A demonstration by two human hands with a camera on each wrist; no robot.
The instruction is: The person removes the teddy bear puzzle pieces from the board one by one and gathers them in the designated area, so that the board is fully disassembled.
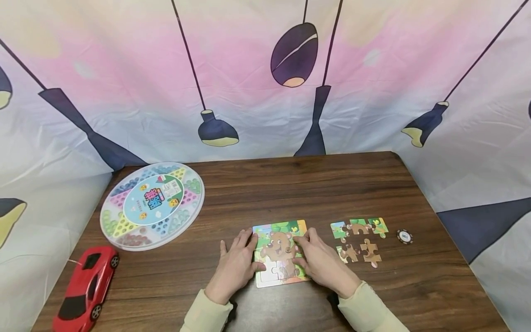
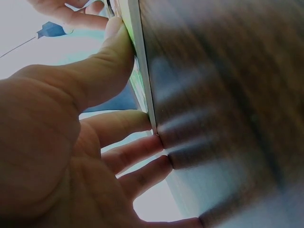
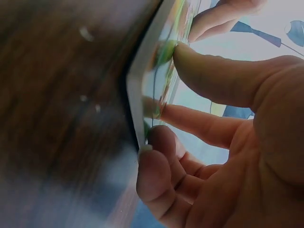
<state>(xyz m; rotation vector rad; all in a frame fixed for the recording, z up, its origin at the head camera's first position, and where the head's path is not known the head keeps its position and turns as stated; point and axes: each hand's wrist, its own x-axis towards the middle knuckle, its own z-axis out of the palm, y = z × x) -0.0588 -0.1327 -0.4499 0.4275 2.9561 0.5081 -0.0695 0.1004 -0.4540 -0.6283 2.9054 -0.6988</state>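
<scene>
A jigsaw puzzle (image 1: 279, 242) with a bear picture lies in its tray on the table, its white base bare at the lower left. My left hand (image 1: 235, 263) is at the left side, thumb on the puzzle's face, the other fingers spread with fingertips at the tray edge and tabletop. On the right side, my right hand (image 1: 325, 260) holds the puzzle. In the right wrist view its thumb (image 3: 213, 76) and index finger touch the surface, while the other fingers bend against the tray's edge (image 3: 136, 90).
Several loose puzzle pieces (image 1: 370, 251) lie right of the right hand, beside a black-and-white chip (image 1: 404, 236). A round marble board game (image 1: 153, 205) sits at the back left, with a red toy car (image 1: 87, 288) in front of it. Printed fabric (image 1: 257, 120) hangs behind the table.
</scene>
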